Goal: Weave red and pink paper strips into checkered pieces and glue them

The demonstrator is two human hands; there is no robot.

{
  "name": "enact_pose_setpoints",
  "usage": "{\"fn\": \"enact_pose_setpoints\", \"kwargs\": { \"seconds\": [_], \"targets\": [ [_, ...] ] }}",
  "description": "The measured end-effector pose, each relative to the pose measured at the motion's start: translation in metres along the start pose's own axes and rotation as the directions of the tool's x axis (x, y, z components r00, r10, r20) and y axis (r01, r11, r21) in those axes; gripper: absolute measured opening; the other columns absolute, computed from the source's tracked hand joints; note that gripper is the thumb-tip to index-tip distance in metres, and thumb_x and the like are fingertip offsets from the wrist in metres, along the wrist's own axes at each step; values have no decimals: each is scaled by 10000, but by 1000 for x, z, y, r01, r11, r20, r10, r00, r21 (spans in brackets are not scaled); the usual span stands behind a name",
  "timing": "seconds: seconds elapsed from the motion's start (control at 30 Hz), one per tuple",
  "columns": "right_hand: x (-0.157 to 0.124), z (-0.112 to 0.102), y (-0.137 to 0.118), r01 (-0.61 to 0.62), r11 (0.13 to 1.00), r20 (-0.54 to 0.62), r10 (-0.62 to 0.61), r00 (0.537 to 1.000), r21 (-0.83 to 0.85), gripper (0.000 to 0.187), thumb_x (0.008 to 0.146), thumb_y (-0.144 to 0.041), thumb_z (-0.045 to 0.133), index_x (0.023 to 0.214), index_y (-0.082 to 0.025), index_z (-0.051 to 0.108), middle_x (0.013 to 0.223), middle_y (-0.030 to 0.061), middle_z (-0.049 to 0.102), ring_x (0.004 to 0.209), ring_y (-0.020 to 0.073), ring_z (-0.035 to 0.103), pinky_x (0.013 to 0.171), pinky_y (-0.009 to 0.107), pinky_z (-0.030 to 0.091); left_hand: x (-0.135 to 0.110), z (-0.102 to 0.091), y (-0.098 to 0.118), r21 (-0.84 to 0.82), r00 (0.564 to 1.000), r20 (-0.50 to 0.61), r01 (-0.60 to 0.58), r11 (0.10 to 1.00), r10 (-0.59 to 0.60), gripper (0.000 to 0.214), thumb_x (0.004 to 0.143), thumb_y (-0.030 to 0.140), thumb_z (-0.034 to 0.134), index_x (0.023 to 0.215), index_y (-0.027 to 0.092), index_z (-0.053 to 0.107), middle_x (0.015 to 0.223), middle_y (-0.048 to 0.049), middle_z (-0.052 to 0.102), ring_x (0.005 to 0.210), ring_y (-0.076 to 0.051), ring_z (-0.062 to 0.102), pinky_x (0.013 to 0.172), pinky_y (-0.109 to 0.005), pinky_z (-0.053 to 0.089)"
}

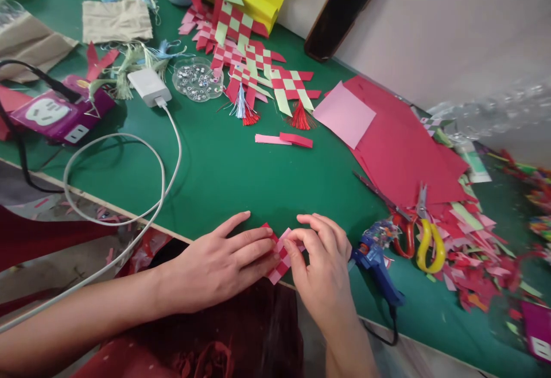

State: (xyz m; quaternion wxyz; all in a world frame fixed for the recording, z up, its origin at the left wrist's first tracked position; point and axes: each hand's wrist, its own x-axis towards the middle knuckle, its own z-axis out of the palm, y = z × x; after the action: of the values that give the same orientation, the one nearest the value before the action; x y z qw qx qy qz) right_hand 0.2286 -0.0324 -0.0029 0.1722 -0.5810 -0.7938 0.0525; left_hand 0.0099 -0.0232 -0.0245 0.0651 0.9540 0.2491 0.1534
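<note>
A small woven piece of red and pink paper strips (284,262) lies at the table's near edge, partly hidden under my fingers. My left hand (230,257) rests flat on its left side, fingers stretched out and thumb apart. On the other side, my right hand (321,251) has thumb and index finger pinched at a pink strip of the weave. Two loose paper strips, one pink and one red (296,139), lie farther up the table. Beyond them sit finished-looking woven paper fish (293,86) in red, pink and pale green, some with tassels.
At right are a blue glue gun (381,272), yellow-handled scissors (430,246), red-handled scissors (404,237), red paper sheets (404,142) and paper scraps (477,263). At left lie a charger (150,87) with looped white cable, a purple power strip (64,108) and a tray of googly eyes (198,79).
</note>
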Motion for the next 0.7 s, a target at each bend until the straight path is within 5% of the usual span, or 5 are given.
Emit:
{"fn": "enact_pose_setpoints", "kwargs": {
  "seconds": [0.3, 0.7],
  "targets": [
    [3, 3, -1, -97, 995, 12, 97, 995, -3, 77, 931, -291, 554, 899, -232, 594, 1128, 84, 634, 1144, 273, 521, 971, 467, 383, 2, -2, 1, -21, 1000, 22, -1, 1000, 1, 360, 1009, 253, 467, 1361, 205, 520, 1349, -44, 584, 1374, -217, 427, 1238, -511, 185],
    [-3, 2, 4, -104, 993, 59, 101, 993, 58, 546, 927, -419, 549, 1414, -227, 393, 1307, 138, 570, 1241, 310, 473, 1009, 523, 393, 1, -3, 0, -8, 1000, 12, -4, 1000, 4, 375, 985, 232, 507, 1360, 215, 522, 1363, -62, 570, 1374, -230, 439, 1220, -515, 237]
  ]
}}
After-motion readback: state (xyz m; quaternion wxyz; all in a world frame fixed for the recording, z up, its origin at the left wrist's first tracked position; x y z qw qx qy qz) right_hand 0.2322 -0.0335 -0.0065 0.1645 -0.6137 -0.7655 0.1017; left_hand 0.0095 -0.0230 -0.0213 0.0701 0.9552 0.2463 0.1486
